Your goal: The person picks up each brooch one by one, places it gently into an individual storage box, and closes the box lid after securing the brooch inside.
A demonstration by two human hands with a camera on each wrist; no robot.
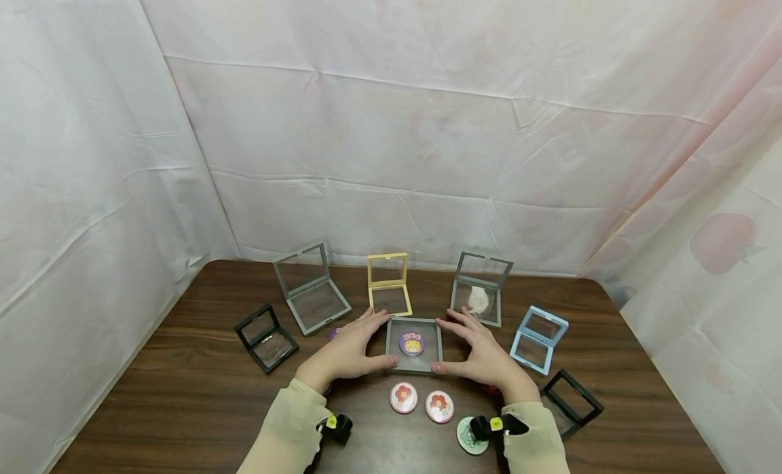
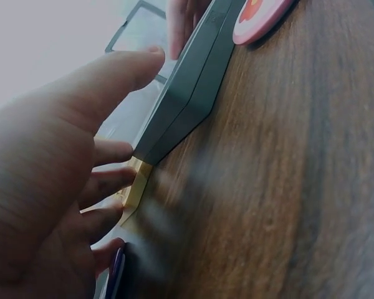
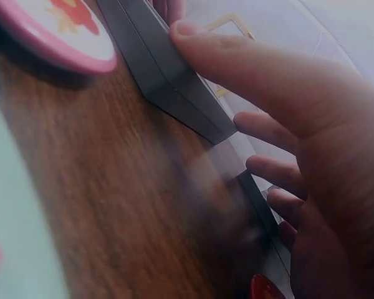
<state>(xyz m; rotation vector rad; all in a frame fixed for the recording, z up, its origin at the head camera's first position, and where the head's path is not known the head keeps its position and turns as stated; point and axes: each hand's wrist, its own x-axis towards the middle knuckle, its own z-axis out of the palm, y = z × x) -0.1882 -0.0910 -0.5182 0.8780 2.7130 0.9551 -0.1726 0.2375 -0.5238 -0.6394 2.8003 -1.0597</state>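
Observation:
A closed grey square display case [image 1: 431, 357] lies flat between my hands in the head view, with a purple round badge [image 1: 412, 343] bearing a yellow animal face showing through its clear window. My left hand [image 1: 348, 348] is at its left side, thumb by the near corner and fingers by the far corner. Mirroring it, my right hand [image 1: 484, 355] has its thumb at the near right corner and forefinger at the far one. Both wrist views show fingers spread, not curled round the case. Two red-flower badges, one left [image 1: 404, 397] and one right [image 1: 439, 407], lie just nearer.
Open display cases stand around: black [image 1: 273, 350], grey [image 1: 318, 305], yellow [image 1: 391, 299], another grey [image 1: 494, 311] with a white piece inside, blue [image 1: 533, 352], and black [image 1: 568, 430]. A green badge [image 1: 469, 441] lies by the right wrist; another purple badge [image 1: 334, 333] is partly hidden.

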